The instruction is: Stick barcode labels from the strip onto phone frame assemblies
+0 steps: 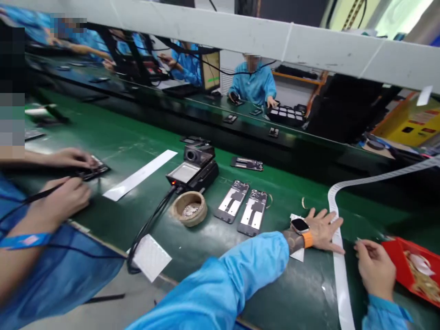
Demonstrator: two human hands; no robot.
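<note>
Head camera view: on a green counter (285, 293), a long white strip (343, 284) enters from the right edge, bends, and runs down to the bottom of the view. The left hand (319, 230), a watch (300, 224) on its wrist, lies over it with fingers spread, gripping nothing. Just right of the strip, the right hand (376, 266) has thumb and fingertips drawn together; whether they pinch anything, I cannot tell. A red tray (395, 261) sits beside that hand, and two phone frames (232, 201) lie beyond the left forearm.

The strip looks thin, light and bendy, apt to curl, slide or crease. Its long edges seem the best hold, with a flat palm steadying it.
</note>
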